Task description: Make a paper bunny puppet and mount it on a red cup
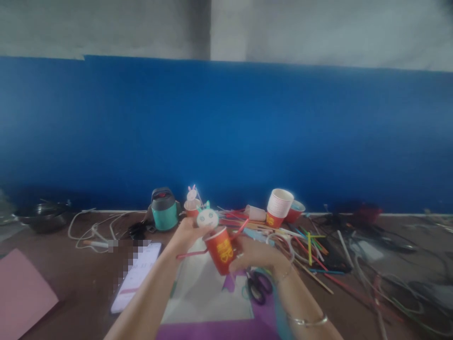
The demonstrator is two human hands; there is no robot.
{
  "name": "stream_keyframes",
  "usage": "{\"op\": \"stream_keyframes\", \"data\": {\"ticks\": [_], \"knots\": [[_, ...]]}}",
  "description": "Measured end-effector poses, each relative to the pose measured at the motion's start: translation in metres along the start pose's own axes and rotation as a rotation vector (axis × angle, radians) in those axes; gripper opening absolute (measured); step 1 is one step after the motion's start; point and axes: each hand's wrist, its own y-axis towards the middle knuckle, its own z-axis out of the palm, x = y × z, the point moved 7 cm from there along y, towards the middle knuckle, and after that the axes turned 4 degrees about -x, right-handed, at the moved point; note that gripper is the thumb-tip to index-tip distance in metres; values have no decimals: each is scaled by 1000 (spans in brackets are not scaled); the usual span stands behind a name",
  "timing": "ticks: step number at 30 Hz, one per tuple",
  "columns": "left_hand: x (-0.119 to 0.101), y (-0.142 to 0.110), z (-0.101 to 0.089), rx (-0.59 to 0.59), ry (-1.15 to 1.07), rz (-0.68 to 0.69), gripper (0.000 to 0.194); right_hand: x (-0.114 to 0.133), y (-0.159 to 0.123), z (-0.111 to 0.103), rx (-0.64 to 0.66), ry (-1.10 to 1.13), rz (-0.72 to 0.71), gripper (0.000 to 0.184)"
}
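My right hand [252, 253] wraps round the right side of a red paper cup [220, 251] with yellow markings, held tilted over the work sheets. Red strips [193, 254] stick out to the left of the cup and up to its right. At the cup's upper left, my left hand [189, 234] pinches a white cut-out animal face [207, 218] with teal ears and round eyes. The face is just above the cup's rim; whether they touch I cannot tell. Below lie white paper [205, 295] and scissors [259, 286] with dark handles.
Behind stand a teal jar [164, 216], another red cup with a pink-eared figure [191, 194] and a cup stack [279, 208]. Coloured strips [310, 248] and cords litter the right. A phone [138, 278] and pink paper [24, 295] lie left. A blue panel [226, 132] closes the back.
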Motion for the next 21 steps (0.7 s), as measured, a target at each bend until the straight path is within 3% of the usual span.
{"op": "stream_keyframes", "data": {"ticks": [3,9,15,21], "knots": [[-6,-3,5,15,-55,4,45,-11,8,14,28,99,130,45],[-5,-2,9,30,8,-22,39,-25,10,20,124,384,97,42],[3,1,10,59,19,-22,38,-27,12,20,144,490,60,49],[2,-4,20,130,-88,-36,35,-34,15,18,87,447,96,55]]}}
